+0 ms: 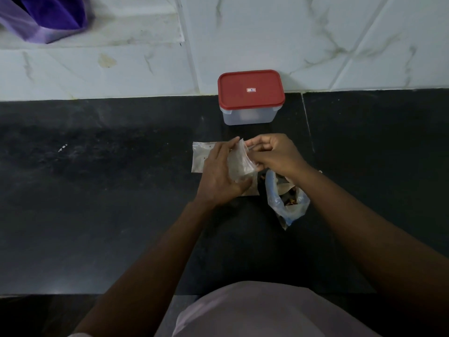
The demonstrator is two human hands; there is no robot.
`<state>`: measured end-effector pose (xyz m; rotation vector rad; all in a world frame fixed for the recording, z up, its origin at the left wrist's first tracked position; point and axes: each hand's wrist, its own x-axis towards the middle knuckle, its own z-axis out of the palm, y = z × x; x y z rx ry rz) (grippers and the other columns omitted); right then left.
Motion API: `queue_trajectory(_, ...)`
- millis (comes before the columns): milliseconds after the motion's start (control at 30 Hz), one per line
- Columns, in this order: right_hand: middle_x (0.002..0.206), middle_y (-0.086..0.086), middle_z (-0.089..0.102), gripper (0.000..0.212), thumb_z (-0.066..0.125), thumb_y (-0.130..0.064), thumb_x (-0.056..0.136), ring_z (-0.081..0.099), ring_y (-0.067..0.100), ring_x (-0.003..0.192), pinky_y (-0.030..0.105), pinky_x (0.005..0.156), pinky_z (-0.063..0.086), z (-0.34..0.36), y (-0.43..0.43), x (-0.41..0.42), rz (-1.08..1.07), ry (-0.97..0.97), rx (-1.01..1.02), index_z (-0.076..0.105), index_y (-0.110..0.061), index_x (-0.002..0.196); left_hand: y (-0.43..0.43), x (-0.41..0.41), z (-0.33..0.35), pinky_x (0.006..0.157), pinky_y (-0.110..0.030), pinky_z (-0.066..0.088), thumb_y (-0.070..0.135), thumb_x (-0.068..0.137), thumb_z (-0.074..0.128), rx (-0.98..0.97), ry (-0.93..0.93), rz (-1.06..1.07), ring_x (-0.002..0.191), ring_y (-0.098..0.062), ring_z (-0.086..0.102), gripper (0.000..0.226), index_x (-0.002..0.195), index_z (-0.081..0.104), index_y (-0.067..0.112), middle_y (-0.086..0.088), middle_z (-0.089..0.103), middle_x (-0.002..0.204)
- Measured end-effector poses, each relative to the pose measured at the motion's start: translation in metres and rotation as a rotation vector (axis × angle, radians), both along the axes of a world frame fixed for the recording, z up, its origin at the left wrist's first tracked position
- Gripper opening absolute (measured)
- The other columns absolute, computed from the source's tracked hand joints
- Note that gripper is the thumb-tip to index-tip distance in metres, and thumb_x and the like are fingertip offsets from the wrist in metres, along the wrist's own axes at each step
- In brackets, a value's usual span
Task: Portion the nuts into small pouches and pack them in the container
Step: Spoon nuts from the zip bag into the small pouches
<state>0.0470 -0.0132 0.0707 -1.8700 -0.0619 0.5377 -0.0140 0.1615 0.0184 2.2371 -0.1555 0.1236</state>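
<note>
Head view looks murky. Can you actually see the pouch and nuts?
Head view: dim, uneven light; black stone counter swallows detail, white tiled wall is brighter. The small clear plastic pouch between left hand and right hand shows faintly; nuts in the crumpled clear bag barely show.

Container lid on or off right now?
On. The red lid sits flat on the clear container, its rim covering the top all round.
</note>
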Motion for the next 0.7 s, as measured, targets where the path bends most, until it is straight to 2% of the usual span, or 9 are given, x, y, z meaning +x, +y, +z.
queue_trajectory(67, 0.09, 0.005, 0.078, 0.026, 0.074, -0.003, 0.088, 0.076, 0.015, 0.081, 0.026, 0.064, 0.062, 0.002, -0.01, -0.006, -0.005, -0.002, 0.02, 0.075, -0.014, 0.111, -0.008, 0.001, 0.004, 0.106, -0.027, 0.044, 0.047, 0.075, 0.085, -0.024, -0.002, -0.006, 0.127, -0.007, 0.048, 0.088, 0.147, 0.044, 0.018, 0.004, 0.048, 0.14)
queue_trajectory(167, 0.09, 0.007, 0.078, 0.028, 0.077, -0.003, 0.085, 0.076, 0.016, 0.077, 0.026, 0.063, 0.06, 0.004, -0.025, -0.013, -0.03, -0.023, 0.009, 0.073, -0.013, 0.111, -0.021, 0.001, 0.01, 0.098, -0.015, 0.044, 0.046, 0.075, 0.088, -0.076, -0.041, -0.03, 0.118, -0.004, 0.053, 0.078, 0.137, 0.052, 0.016, 0.003, 0.053, 0.131)
queue_trajectory(300, 0.089, 0.007, 0.077, 0.024, 0.079, -0.005, 0.085, 0.077, 0.019, 0.072, 0.03, 0.062, 0.063, 0.003, -0.044, -0.02, -0.072, -0.034, -0.078, 0.07, -0.014, 0.105, -0.036, 0.001, 0.012, 0.093, -0.026, 0.05, 0.034, 0.078, 0.088, -0.089, -0.094, -0.073, 0.112, -0.009, 0.058, 0.059, 0.125, 0.06, 0.015, 0.004, 0.06, 0.122)
queue_trajectory(433, 0.088, 0.001, 0.072, 0.017, 0.078, -0.009, 0.087, 0.072, 0.009, 0.065, 0.018, 0.055, 0.055, 0.003, -0.058, -0.027, -0.13, -0.121, -0.181, 0.067, -0.017, 0.097, -0.049, 0.001, 0.011, 0.092, -0.03, 0.052, 0.027, 0.076, 0.086, -0.084, -0.099, -0.11, 0.112, -0.009, 0.059, 0.057, 0.126, 0.061, 0.014, 0.003, 0.062, 0.123)
queue_trajectory(567, 0.089, -0.008, 0.068, 0.013, 0.079, -0.03, 0.086, 0.064, 0.006, 0.074, 0.018, 0.065, 0.052, 0.008, -0.067, -0.038, -0.138, -0.3, -0.301, 0.07, -0.025, 0.092, -0.06, -0.003, 0.009, 0.094, -0.031, 0.053, 0.026, 0.075, 0.086, -0.075, -0.098, -0.098, 0.114, -0.01, 0.06, 0.059, 0.127, 0.061, 0.014, 0.004, 0.063, 0.124)
queue_trajectory(633, 0.09, -0.01, 0.071, 0.023, 0.076, -0.049, 0.086, 0.066, 0.004, 0.078, 0.02, 0.069, 0.053, 0.011, -0.07, -0.041, -0.08, -0.219, -0.265, 0.072, -0.029, 0.097, -0.065, -0.005, 0.008, 0.095, -0.029, 0.052, 0.026, 0.076, 0.084, -0.067, -0.103, -0.101, 0.114, -0.008, 0.059, 0.058, 0.127, 0.06, 0.014, 0.004, 0.063, 0.124)
queue_trajectory(700, 0.092, -0.015, 0.072, 0.031, 0.071, -0.061, 0.084, 0.066, -0.001, 0.08, 0.022, 0.07, 0.052, 0.01, -0.073, -0.044, 0.024, -0.166, -0.325, 0.074, -0.034, 0.099, -0.069, -0.005, 0.006, 0.097, -0.028, 0.05, 0.025, 0.078, 0.084, -0.059, -0.101, -0.11, 0.115, -0.007, 0.058, 0.059, 0.13, 0.058, 0.013, 0.003, 0.062, 0.125)
